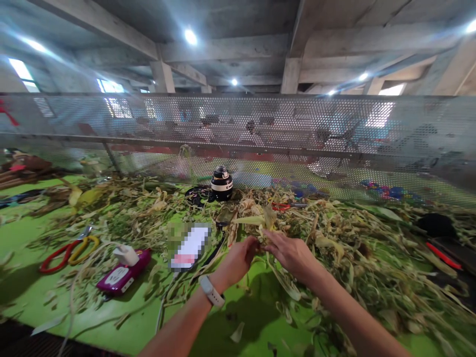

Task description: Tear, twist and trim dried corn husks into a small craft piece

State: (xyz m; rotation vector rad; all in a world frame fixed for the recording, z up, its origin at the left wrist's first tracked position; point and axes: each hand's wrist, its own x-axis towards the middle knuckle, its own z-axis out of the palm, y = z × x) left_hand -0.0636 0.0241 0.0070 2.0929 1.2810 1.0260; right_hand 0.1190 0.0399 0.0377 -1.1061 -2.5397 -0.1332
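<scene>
My left hand [243,255], with a white watch [211,291] on its wrist, is closed in a pinch at the base of a pale yellow-green plant piece [268,218] that looks like a wilted leaf or flower. Against the same piece, my right hand [286,250] presses its fingers together; their tips are partly hidden. Dried stems and leaves [342,248] heap up to the right of my hands and behind them. A phone [191,247], blurred out on its screen, lies left of my left hand on the green tabletop [245,307].
Red-and-yellow-handled scissors [70,252] and a purple power strip [124,272] with a white plug [125,254] lie left. A black jar [222,184] stands behind the hands. Another red-handled tool [444,255] is far right. A perforated metal screen [238,124] crosses the back; people sit beyond it.
</scene>
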